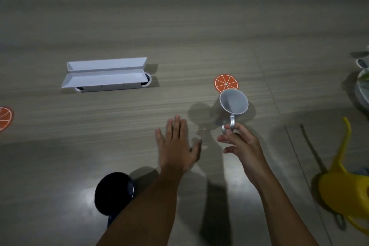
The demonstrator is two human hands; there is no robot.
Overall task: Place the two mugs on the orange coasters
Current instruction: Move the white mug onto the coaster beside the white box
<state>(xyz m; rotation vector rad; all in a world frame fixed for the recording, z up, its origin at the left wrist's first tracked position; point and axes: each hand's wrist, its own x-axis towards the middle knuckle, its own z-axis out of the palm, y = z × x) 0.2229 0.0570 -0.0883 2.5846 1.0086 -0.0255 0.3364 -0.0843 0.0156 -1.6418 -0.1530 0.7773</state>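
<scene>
My right hand point(242, 142) grips the handle of a white mug point(234, 104), held just above the table with its mouth tilted toward me. Directly beyond the mug lies an orange-slice coaster point(226, 82), partly hidden by the mug's rim. A second orange coaster point(5, 118) sits at the far left edge, cut off by the frame. A dark blue mug point(113, 192) stands near the front, left of my left forearm. My left hand point(176, 146) hovers flat over the table with its fingers spread and nothing in it.
A white box with two raised flaps point(105, 75) stands at the middle left of the wooden table point(179, 36). A yellow watering can point(343, 181) lies at the right front. White dishes point(362, 82) sit at the right edge.
</scene>
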